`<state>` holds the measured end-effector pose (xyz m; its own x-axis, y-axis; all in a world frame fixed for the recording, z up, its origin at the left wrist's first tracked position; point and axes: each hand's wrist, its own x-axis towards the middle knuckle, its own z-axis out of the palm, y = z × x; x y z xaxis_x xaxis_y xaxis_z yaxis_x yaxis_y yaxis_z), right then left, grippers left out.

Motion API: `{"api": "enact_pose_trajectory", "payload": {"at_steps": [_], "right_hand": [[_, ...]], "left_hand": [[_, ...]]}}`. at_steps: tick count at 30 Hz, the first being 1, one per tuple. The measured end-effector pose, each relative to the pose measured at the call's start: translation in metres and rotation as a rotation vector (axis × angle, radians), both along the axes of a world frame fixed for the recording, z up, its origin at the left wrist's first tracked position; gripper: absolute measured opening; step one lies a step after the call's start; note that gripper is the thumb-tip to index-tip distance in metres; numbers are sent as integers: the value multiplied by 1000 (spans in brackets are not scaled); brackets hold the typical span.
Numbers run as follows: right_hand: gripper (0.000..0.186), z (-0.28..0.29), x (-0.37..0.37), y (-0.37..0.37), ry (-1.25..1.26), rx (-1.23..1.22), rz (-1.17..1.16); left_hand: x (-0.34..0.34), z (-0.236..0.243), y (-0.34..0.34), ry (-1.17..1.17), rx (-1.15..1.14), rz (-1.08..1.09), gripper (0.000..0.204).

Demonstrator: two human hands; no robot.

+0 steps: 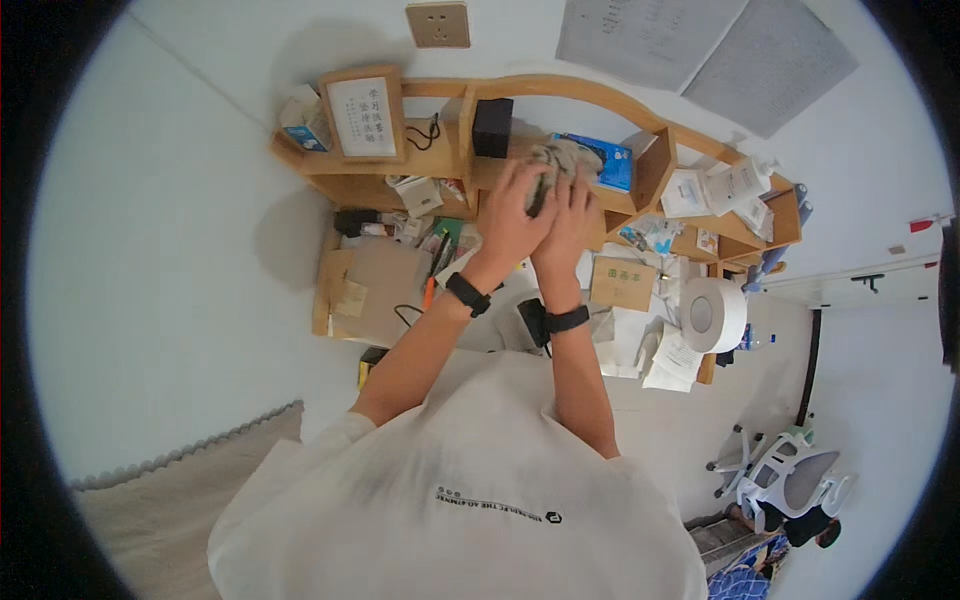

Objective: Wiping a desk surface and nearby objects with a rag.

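Both my arms reach forward to a wooden desk shelf (430,160), with a dark band on each wrist. My left hand (515,220) and my right hand (566,222) come together on a crumpled grey cloth (562,158). Their fingers press into it from both sides, and part of the cloth is hidden under them. Just to the right of the cloth a blue packet (615,170) lies on the shelf. A black box (492,127) stands to the left of my hands.
A framed sheet (364,118) stands on the left shelf. A white pump bottle (738,185) sits at the right end. Below are a brown booklet (622,283), a large white roll (713,315) and papers (672,360). Far right, a person is near a white chair (795,475).
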<state>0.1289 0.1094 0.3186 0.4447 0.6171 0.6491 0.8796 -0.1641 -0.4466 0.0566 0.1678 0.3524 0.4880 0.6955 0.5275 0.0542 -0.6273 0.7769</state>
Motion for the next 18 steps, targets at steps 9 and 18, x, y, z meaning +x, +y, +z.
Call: {"api": "enact_pose_trajectory", "payload": {"at_steps": [9,18], "right_hand": [[58,-71,74,-56,54,-223,-208],[59,-114,21,7,84,-225,-57]], "left_hand": [[72,-72,-39,221,-252,-287,41],[19,-117,16,211,-264,-97,34]]}}
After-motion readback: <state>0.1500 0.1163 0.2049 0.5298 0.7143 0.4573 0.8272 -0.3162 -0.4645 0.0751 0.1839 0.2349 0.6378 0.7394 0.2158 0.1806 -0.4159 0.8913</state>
